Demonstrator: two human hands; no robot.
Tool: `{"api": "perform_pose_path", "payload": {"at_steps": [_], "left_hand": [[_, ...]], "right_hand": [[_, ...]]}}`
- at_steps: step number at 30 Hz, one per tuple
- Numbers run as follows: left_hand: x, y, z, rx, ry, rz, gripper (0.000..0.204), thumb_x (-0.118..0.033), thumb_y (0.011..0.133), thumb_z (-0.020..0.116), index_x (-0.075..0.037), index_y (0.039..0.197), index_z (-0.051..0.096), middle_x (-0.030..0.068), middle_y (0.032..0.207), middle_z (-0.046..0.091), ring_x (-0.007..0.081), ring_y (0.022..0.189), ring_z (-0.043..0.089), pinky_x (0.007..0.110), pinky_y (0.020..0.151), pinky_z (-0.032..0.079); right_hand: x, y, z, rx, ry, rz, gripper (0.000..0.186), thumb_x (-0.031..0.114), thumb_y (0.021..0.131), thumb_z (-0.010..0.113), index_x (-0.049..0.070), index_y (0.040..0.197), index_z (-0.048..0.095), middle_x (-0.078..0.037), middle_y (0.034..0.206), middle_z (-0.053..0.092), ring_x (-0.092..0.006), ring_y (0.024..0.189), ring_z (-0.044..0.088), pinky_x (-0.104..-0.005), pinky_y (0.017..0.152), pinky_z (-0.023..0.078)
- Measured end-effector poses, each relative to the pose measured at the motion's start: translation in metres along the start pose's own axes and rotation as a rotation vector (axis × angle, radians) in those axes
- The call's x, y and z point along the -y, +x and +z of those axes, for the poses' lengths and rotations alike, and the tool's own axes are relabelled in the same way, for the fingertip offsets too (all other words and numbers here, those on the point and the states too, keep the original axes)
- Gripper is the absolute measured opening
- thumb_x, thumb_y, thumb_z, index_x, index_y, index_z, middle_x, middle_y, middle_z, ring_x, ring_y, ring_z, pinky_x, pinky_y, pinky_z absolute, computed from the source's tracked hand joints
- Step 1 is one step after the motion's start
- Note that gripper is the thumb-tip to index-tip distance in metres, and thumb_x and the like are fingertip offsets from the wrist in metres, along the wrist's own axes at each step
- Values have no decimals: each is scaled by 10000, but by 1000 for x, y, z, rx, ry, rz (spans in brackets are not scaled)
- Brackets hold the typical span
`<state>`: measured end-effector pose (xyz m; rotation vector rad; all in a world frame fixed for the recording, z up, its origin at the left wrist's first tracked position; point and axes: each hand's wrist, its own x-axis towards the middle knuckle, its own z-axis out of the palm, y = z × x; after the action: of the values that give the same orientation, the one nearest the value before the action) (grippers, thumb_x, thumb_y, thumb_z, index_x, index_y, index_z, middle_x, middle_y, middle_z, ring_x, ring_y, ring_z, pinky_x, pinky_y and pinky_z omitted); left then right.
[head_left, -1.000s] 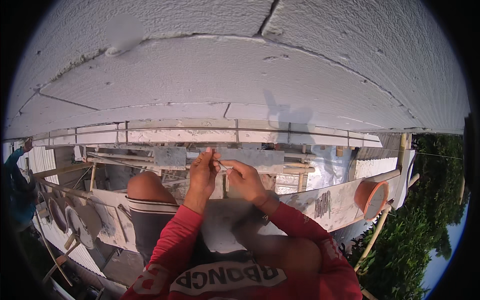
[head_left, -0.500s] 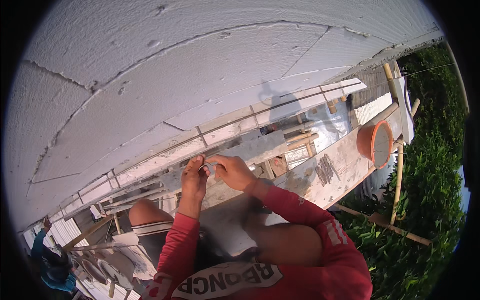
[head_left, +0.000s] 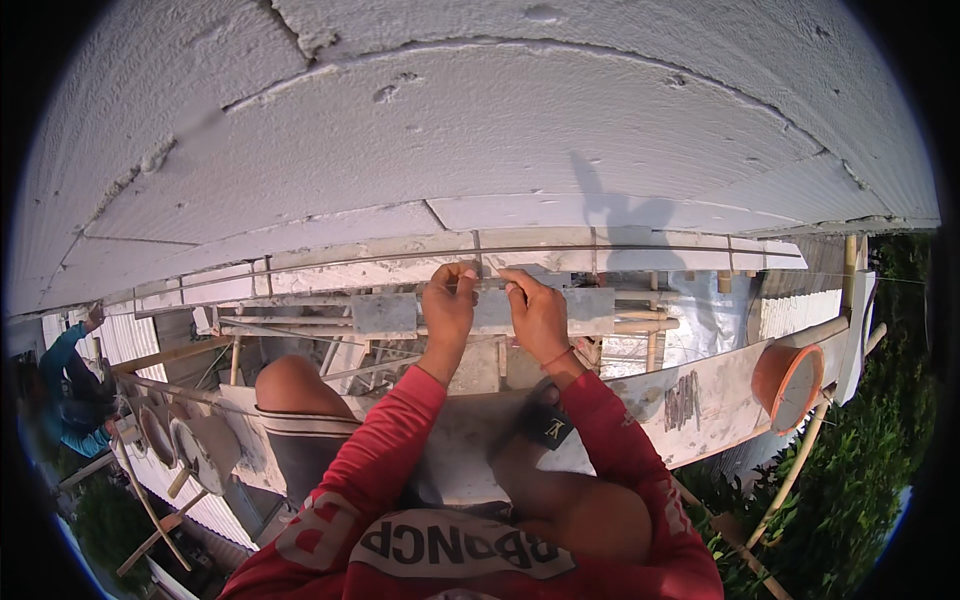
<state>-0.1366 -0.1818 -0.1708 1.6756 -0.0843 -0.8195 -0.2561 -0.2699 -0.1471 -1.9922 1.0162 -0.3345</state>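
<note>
"Left hand (head_left: 452,300) and right hand (head_left: 538,315) had drawn apart since half a second earlier, when their fingertips nearly met, and the ledge, slanted then, now ran almost level across the frame."

"Where did they stand?"

"Near the centre of the frame, just below a long thin rod (head_left: 540,248), with a gap between them. One crosspiece (head_left: 478,252) on that rod came down close to the left fingertips."

"Was either clamped on anything?"

"I couldn't tell. Left fingers were curled with the thumb close to them; right thumb and forefinger pointed toward the other hand. Anything between the tips was too small to make out."

"And around them?"

"Pale block wall (head_left: 560,130) filled the upper frame, a shadow (head_left: 630,212) falling on it right of centre. At the right, an orange bucket (head_left: 772,385) stood on a plank (head_left: 728,388), with a cluster of dark, thin pieces (head_left: 683,402) lying to its left."

"Anyone else?"

"Someone in a teal sleeve (head_left: 62,348) was at the far left, near some grey buckets (head_left: 208,448)."
</note>
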Motion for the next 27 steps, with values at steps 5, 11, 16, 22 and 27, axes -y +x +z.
{"api": "perform_pose_path", "payload": {"at_steps": [5, 11, 16, 22, 27], "left_hand": [[-4, 4, -3, -44, 601, 472, 199, -178, 882, 733, 4, 910, 658, 163, 772, 704, 311, 674, 689, 412, 632, 539], [-4, 1, 14, -20, 999, 325, 281, -310, 889, 701, -34, 843, 682, 225, 787, 700, 413, 785, 699, 493, 699, 553], [12, 1, 19, -67, 929, 268, 282, -327, 901, 658, -63, 858, 745, 223, 769, 695, 413, 745, 695, 501, 668, 554], [32, 6, 35, -18, -241, -287, 515, -432, 980, 621, 6, 717, 685, 96, 624, 653, 181, 519, 619, 330, 511, 489], [41, 7, 43, 13, -477, -312, 515, -455, 1005, 597, -23, 735, 671, 43, 617, 606, 124, 526, 548, 280, 481, 426]], "right_hand": [[-9, 5, 17, -68, 83, 3, 207, 148, 932, 605, 155, 1108, 714, -192, 779, 671, -409, 743, 657, -490, 665, 498], [-21, 9, 22, -1, 88, 78, 212, 110, 935, 602, 124, 1121, 702, -157, 788, 675, -316, 695, 659, -412, 645, 497], [-31, 14, 20, -20, 0, -54, 184, 90, 944, 577, 96, 1092, 687, -144, 757, 662, -302, 692, 666, -387, 651, 506], [-24, 23, 10, 78, -84, -142, 253, 28, 941, 495, 30, 1131, 662, -191, 968, 717, -343, 854, 713, -425, 728, 531], [-20, 24, 10, 147, 6, -55, 323, 66, 941, 475, 51, 1205, 660, -189, 985, 733, -358, 860, 728, -443, 739, 554]]}}
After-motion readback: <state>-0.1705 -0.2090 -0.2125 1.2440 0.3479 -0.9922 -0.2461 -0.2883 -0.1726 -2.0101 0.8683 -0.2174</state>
